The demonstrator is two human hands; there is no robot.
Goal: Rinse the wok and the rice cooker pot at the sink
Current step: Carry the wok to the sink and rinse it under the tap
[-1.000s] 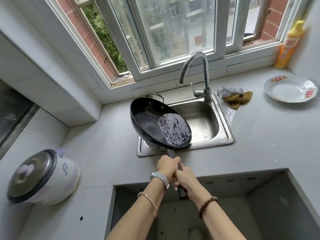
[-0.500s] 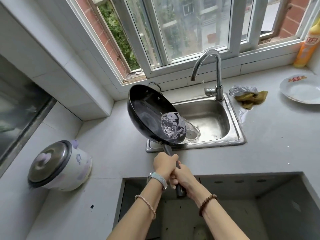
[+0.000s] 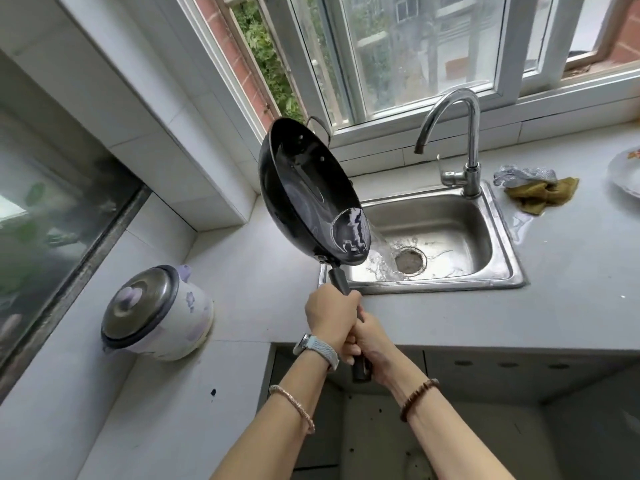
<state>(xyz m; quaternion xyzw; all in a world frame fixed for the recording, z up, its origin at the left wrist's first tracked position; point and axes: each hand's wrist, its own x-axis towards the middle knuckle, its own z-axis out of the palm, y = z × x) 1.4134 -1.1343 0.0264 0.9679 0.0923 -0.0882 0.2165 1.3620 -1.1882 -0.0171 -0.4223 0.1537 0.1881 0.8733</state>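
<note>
Two hands, the left hand (image 3: 330,315) nearer the sink (image 3: 450,216) than the right hand (image 3: 372,344), clench their fingers around the handle (image 3: 341,284) of the wok (image 3: 304,195). The wok is tipped steeply over the sink's left end so that water (image 3: 381,249) pours off its lower rim toward the drain. Left of the sink, on the tabletop (image 3: 571,289), the rice cooker (image 3: 156,313) stands lidded, so its pot is hidden. Right of the sink, a plate (image 3: 627,174) is cut off by the frame edge.

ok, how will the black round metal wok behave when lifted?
Probably front-heavy: left hand and right hand both grip the black round metal wok by its handle. Likely rigid, being metal. Possibly slippery inside: water pours from it into the steel sink.
</note>
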